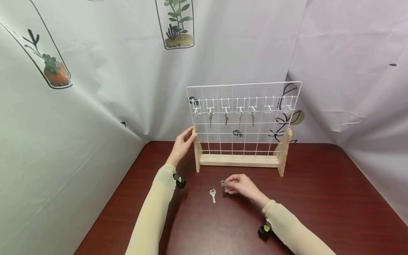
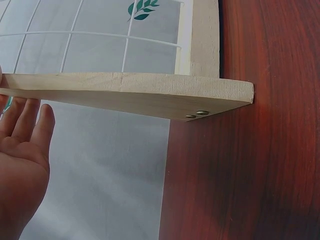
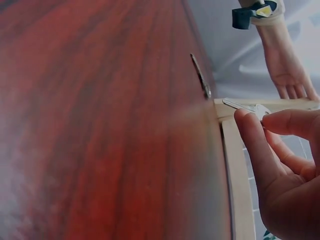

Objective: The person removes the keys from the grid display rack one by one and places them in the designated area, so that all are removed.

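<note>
Past the right sleeve (image 1: 291, 226), a key (image 1: 223, 184) is pinched by the right hand (image 1: 241, 186), fingertips nearly together, toward the table's (image 1: 322, 198) left edge, while the left rack post (image 1: 196, 154) is gripped by the left hand (image 1: 181, 144); picking-up seems in hand, a steady lift called for.

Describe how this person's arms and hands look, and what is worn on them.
The left sleeve and right sleeve are long, plain and pale yellow, reaching down to the wrists. A small black device sits at each wrist; the one on the left arm shows a yellow patch. The left hand and right hand wear no gloves.
</note>
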Motion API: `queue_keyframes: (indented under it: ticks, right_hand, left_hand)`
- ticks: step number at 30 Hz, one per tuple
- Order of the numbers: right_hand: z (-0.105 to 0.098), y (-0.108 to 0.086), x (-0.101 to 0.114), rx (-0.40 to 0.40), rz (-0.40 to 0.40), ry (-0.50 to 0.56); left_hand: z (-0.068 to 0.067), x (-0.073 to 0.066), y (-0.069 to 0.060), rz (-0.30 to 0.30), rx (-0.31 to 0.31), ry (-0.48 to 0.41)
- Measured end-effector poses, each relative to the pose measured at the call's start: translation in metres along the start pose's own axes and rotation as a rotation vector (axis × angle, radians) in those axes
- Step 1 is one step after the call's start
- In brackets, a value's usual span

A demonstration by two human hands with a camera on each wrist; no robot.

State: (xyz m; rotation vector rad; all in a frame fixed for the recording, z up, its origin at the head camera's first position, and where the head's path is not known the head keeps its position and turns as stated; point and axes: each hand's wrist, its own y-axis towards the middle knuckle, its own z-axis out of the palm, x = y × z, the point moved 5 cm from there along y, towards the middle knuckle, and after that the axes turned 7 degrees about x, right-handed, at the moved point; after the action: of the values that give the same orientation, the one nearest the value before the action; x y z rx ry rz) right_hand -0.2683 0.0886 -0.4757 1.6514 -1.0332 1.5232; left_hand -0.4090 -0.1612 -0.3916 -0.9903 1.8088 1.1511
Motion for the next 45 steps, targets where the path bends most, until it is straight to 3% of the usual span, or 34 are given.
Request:
queue_keyframes:
  ticks: [7,14,16,19,26,38,45]
  right_hand:
    - [0.005,0.003,-0.004,-0.012,0.021,-0.051]
    - [0.004,0.005,-0.008,-0.013,0.065,-0.051]
    - [0.005,0.005,-0.009,-0.004,0.074,-0.049]
    - [0.008,0.001,-0.002,0.007,0.089,-0.054]
    - [0.006,0.003,-0.012,0.006,0.136,-0.115]
    - [0.010,0.008,-0.009,-0.004,0.179,-0.314]
    - [0.009,0.011,-0.006,-0.006,0.173,-0.549]
  left_hand:
    - [-0.001,-0.003,0.000,-0.011,0.014,-0.027]
    - [0.002,-0.036,-0.013,-0.010,0.037,-0.001]
    - [0.003,-0.037,-0.014,-0.007,0.037,-0.001]
    - [0.004,-0.036,-0.014,-0.006,0.036,-0.008]
    - [0.002,0.001,-0.003,0.014,-0.004,0.006]
    - [0.001,0.001,0.000,-0.004,-0.005,-0.008]
    - [0.001,0.002,0.001,-0.017,-0.003,-0.016]
